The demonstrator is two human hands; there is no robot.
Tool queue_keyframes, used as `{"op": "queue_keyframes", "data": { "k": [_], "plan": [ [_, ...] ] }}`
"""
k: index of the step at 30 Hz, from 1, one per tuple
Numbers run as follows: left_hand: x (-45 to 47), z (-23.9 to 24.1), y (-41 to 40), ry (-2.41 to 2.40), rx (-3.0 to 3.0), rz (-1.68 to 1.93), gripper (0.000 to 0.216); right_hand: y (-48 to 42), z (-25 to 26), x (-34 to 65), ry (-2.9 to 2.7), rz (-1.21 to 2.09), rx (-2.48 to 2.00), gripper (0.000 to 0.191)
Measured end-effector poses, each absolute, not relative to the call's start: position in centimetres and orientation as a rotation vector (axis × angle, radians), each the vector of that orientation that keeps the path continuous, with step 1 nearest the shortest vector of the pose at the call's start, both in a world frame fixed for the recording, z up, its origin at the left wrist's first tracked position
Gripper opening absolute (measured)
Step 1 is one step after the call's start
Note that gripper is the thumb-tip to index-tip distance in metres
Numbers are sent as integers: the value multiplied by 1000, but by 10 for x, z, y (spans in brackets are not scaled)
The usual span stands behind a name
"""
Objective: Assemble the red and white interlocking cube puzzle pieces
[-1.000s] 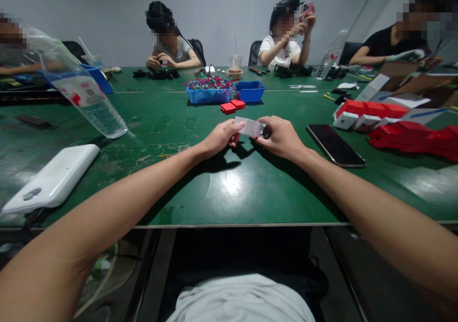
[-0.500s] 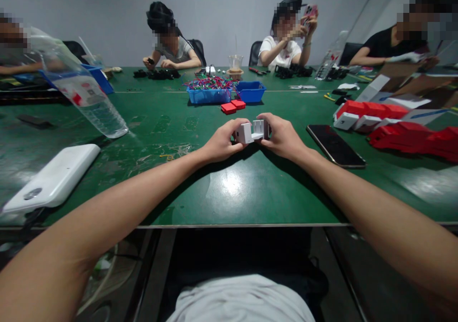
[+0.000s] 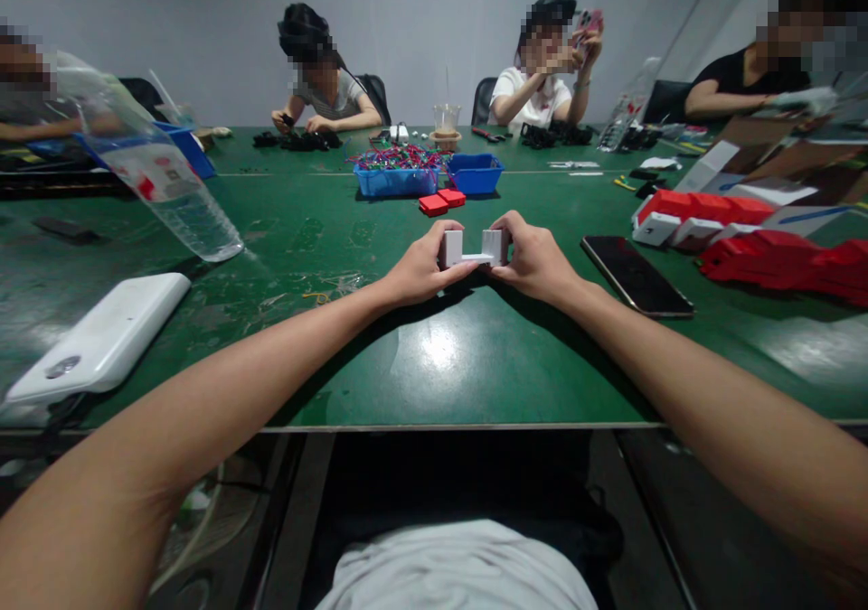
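Between my two hands is a small white U-shaped plastic part (image 3: 477,258), with two upright blocks joined by a thin strip along the bottom. My left hand (image 3: 424,265) is closed on its left block, thumb in front and fingers behind. Around the right block, my right hand (image 3: 534,258) grips with thumb and fingers. The part is held just above the green table (image 3: 407,375). Beyond my hands lie two small red boxes (image 3: 442,201). A black phone (image 3: 636,276) rests to the right of my right hand.
Behind the red boxes stand a blue bin of coloured wires (image 3: 399,180) and another blue bin (image 3: 476,176). A water bottle (image 3: 176,185) and a white power bank (image 3: 101,339) are at left. Red and white parts (image 3: 705,212) lie at right. Several people sit around the table.
The white part has turned, so its two blocks now stand level and face me more squarely. Both hands still hold it in nearly the same place.
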State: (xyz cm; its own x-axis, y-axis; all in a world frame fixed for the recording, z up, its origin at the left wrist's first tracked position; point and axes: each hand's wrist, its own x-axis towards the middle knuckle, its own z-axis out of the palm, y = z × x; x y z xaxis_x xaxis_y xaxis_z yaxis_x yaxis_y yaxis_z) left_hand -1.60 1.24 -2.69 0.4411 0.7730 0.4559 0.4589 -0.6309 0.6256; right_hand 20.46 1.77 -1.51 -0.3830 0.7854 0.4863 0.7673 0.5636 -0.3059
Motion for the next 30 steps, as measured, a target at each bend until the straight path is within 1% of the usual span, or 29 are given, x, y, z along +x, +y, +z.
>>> {"op": "queue_keyframes", "data": {
  "k": [5, 9, 10, 13, 15, 21, 25, 30],
  "plan": [
    [-17, -33, 19, 1015, 2197, 1093, 63, 21, -15, 207, -2191, 14, -1078, 57],
    [-17, -33, 22, 1058, 2152, 1118, 56, 24, -16, 207, -2207, 58, -999, 65],
    [-17, -32, 22, 1071, 2136, 1123, 53, 25, -16, 207, -2205, 80, -1012, 63],
    [-18, -31, 21, 1111, 2091, 1137, 45, 24, -15, 205, -2187, 164, -1109, 42],
    [-18, -29, 20, 1125, 2097, 1146, 42, 23, -15, 205, -2191, 211, -1117, 34],
    [-19, -27, 17, 993, 2438, 1226, 33, 22, -14, 207, -2234, 189, -1071, 33],
    [-19, -30, 20, 902, 2619, 1264, 35, 21, -15, 206, -2240, 227, -1077, 31],
    [-22, -31, 22, 918, 2709, 1258, 41, 18, -15, 204, -2218, 311, -1116, 31]
  ]
}}
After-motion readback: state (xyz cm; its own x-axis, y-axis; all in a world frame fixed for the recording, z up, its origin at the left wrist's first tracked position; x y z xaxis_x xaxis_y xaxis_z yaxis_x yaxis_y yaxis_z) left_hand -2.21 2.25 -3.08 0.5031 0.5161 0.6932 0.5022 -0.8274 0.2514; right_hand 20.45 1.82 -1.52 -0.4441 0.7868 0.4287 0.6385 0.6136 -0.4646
